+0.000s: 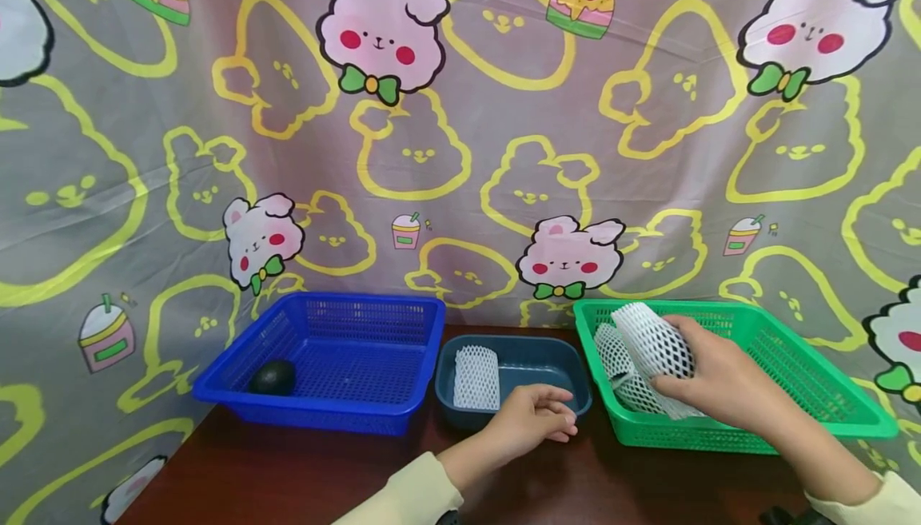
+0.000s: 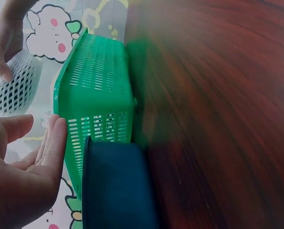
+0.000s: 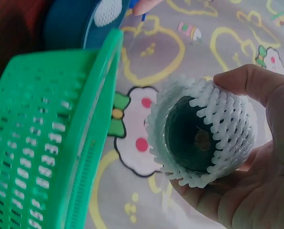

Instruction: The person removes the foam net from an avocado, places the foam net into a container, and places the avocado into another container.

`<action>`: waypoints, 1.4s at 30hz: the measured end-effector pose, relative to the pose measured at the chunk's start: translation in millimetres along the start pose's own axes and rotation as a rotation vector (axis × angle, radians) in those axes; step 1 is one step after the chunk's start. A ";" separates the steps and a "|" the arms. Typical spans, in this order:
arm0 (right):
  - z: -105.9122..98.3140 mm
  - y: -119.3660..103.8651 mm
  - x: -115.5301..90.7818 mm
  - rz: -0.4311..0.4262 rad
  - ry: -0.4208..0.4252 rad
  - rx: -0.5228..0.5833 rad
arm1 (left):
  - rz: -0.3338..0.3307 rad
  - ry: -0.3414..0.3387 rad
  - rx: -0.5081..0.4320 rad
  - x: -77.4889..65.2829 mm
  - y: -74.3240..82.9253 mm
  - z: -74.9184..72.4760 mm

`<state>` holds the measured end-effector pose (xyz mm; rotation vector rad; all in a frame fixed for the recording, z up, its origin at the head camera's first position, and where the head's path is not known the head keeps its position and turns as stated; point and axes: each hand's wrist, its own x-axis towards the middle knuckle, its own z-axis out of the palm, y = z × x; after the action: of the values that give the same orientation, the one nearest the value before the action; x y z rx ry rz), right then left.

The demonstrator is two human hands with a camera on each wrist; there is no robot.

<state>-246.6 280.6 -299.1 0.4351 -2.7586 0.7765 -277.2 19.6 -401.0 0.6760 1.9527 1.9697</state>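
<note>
My right hand [image 1: 719, 381] grips an avocado in a white foam net sleeve [image 1: 651, 341] above the green basket's left side. Through the sleeve's end, the dark green avocado [image 3: 192, 138] and its stem scar show in the right wrist view. More white foam nets [image 1: 636, 393] lie beneath it in the green basket [image 1: 691, 437]; whether each one holds fruit is hard to tell. My left hand [image 1: 528, 421] is at the front of the dark blue-grey tub [image 1: 540, 359], fingers loosely bent and holding nothing. Inside that tub lies a white foam net sleeve [image 1: 476, 379].
On the left, a blue basket [image 1: 360, 361] holds one bare dark avocado [image 1: 273, 378]. Both baskets and the tub stand in a row on a dark reddish wooden table [image 1: 302, 469]. Close behind them hangs a patterned curtain [image 1: 460, 149].
</note>
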 end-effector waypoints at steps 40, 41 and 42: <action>105.9 -53.3 -10.1 -0.346 -0.279 0.072 | 0.477 0.027 0.756 -82.7 -15.8 -84.5; 109.1 -53.4 -9.6 -0.357 -0.291 0.075 | 0.485 0.028 0.769 -84.0 -15.9 -85.6; 112.4 -53.4 -8.9 -0.361 -0.305 0.075 | 0.491 0.028 0.781 -85.3 -16.2 -86.8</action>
<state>-236.8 178.5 -370.2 1.1137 -2.7957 0.7745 -251.3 -98.0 -425.6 1.4245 2.7816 1.3520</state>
